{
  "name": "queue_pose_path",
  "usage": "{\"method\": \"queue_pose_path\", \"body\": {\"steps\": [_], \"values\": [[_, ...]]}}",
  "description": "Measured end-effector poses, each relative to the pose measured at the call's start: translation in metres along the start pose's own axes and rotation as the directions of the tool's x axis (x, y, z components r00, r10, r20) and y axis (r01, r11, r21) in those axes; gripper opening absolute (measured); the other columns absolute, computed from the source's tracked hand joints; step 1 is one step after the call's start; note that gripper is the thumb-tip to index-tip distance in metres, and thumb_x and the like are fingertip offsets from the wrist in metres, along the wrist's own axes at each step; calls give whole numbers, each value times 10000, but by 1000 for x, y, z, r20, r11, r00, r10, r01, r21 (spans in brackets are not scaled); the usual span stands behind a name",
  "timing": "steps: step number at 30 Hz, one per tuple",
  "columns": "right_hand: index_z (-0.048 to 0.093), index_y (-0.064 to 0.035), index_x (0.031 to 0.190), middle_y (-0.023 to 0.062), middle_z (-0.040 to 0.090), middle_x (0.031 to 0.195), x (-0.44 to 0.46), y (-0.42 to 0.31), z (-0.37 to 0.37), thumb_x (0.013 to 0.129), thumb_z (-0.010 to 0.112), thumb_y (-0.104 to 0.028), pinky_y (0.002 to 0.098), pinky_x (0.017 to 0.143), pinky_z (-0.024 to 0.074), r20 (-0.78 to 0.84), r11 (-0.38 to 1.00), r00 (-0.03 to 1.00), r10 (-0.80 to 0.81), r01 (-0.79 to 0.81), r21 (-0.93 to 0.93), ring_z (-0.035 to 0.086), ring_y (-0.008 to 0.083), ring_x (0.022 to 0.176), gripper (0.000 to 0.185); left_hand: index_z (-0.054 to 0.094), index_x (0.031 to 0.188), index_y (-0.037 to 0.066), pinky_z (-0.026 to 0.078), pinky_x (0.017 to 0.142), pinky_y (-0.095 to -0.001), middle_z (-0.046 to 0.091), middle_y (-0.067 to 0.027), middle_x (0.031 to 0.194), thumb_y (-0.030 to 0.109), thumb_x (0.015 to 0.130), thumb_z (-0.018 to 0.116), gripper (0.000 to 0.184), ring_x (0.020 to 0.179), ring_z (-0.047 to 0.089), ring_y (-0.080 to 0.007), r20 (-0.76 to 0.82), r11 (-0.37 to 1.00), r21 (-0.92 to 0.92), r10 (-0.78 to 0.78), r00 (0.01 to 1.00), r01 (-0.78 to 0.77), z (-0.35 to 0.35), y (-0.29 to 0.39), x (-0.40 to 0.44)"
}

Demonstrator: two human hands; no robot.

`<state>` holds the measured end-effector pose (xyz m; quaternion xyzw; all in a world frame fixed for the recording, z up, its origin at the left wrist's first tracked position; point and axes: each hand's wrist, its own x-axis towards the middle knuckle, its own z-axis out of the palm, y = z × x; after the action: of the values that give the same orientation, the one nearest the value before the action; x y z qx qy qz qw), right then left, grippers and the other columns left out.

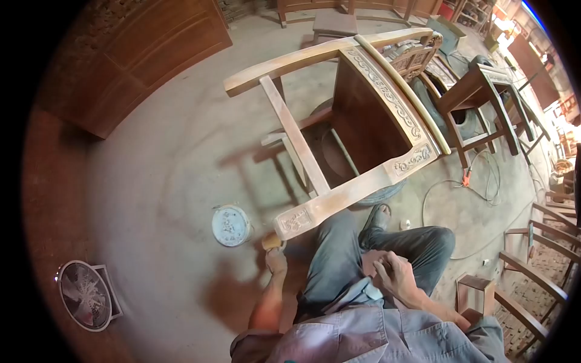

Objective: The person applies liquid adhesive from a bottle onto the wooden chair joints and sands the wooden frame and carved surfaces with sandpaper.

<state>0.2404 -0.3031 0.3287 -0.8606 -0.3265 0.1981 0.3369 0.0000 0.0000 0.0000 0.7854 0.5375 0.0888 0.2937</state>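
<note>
A wooden chair frame point(363, 187) with carved panels lies on its side in front of me, over a dark tyre point(384, 192). My left hand point(276, 261) is closed around a small yellowish-brown pad point(272, 242), just below the carved leg end point(295, 222). Whether the pad touches the wood, I cannot tell. Over my thigh, my right hand point(396, 277) has its fingers curled together. Beside those fingers shows a flat reddish-brown piece point(372, 261). What the fingers hold, if anything, is hidden.
A white-lidded bucket point(230, 225) stands on the floor left of the chair. Further left is a fan point(88, 296). At the right are a dark stool point(478, 109), a cable point(426, 206) with an orange plug point(466, 177), and several wooden frames point(532, 275). Wooden panels point(157, 54) stand at upper left.
</note>
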Motion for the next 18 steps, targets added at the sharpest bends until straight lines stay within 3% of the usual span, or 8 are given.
{"method": "queue_pose_path", "body": {"steps": [2, 5, 6, 8, 12, 15, 18], "values": [[600, -17, 1027, 176, 675, 749, -21, 3, -9, 1001, 712, -142, 377, 594, 532, -46, 988, 993, 110, -104, 111, 723, 252, 643, 170, 760, 1050, 44, 553, 895, -534, 758, -257, 1059, 172, 956, 623, 210, 1001, 720, -458, 24, 981, -25, -191, 981, 191, -7, 20, 7], [607, -11, 1035, 158, 650, 716, -36, -2, -27, 1009, 692, -126, 348, 582, 517, 93, 952, 953, 290, -297, 72, 672, 230, 592, 145, 756, 1063, 45, 554, 874, -542, 759, -260, 1033, 150, 959, 592, 221, 983, 725, -469, -27, 965, -171, -207, 978, 200, 28, -2, 6], [619, -6, 1040, 147, 648, 708, -36, -2, -20, 1024, 678, -135, 337, 595, 520, 86, 925, 936, 342, -351, 143, 653, 213, 597, 142, 760, 1081, 50, 557, 891, -540, 765, -249, 1037, 174, 962, 602, 233, 1022, 734, -462, 114, 962, 13, -274, 955, 274, 31, -12, 19], [640, -3, 1031, 149, 674, 725, -43, -5, -20, 1039, 666, -152, 343, 608, 534, 82, 917, 926, 368, -376, 135, 690, 217, 634, 152, 766, 1079, 55, 560, 888, -542, 769, -242, 1041, 228, 956, 639, 247, 1029, 740, -453, 10, 978, -106, -178, 984, 178, 31, -4, 11], [629, 17, 1029, 78, 643, 721, -45, 7, -7, 1055, 648, -131, 301, 565, 472, 37, 936, 949, 313, -315, 160, 596, 116, 617, 152, 754, 1174, 70, 585, 898, -518, 772, -237, 1115, 393, 988, 659, 385, 1047, 756, -407, 153, 959, -146, -222, 963, 244, 8, 19, 15], [634, 18, 1044, 80, 640, 720, -38, 1, -10, 1056, 635, -111, 307, 583, 483, 78, 926, 935, 345, -353, 132, 602, 132, 624, 129, 741, 1202, 51, 592, 899, -498, 771, -236, 1123, 448, 1006, 640, 454, 1078, 757, -377, 308, 917, -188, -286, 907, 353, -2, 31, 20], [654, 23, 1077, 198, 672, 989, -28, 6, -10, 979, 662, -37, 386, 622, 550, 72, 983, 981, 179, -180, 16, 691, 310, 727, 115, 737, 1151, 12, 584, 882, -469, 773, -231, 1068, 408, 1007, 646, 431, 1097, 756, -341, 380, 819, -353, -316, 869, 452, 21, -11, 12]]}}
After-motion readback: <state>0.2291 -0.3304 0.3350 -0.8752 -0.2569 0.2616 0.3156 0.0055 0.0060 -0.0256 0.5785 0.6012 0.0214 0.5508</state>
